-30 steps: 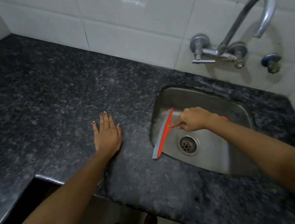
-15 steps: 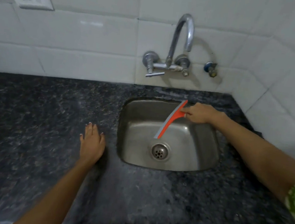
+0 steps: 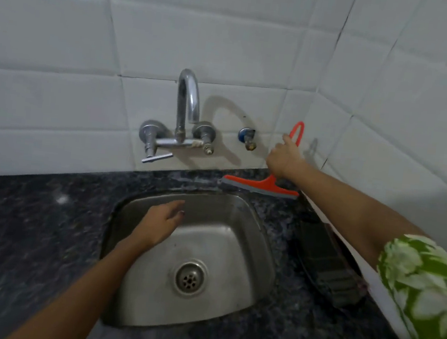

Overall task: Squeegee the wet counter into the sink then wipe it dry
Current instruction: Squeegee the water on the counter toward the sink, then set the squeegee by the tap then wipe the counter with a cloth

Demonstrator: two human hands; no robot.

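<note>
An orange squeegee [image 3: 263, 186] with a grey blade hangs upright against the white tiled wall behind the steel sink [image 3: 231, 307], its blade level just above the dark granite counter [image 3: 28, 230]. My right hand [image 3: 285, 155] is shut on its handle, whose orange loop sticks up above my fingers close to a small wall hook [image 3: 313, 144]. My left hand [image 3: 162, 222] hovers over the sink's left side, fingers loosely apart, holding nothing.
A chrome wall tap [image 3: 186, 109] with a lever arches over the sink's back edge. A small blue-capped valve [image 3: 247, 137] sits to its right. A dark folded cloth-like object [image 3: 328, 262] lies on the counter right of the sink, by the corner wall.
My right hand lifted the squeegee out of the sink and up to the back wall, blade now level. My left hand left the counter and moved over the sink.
</note>
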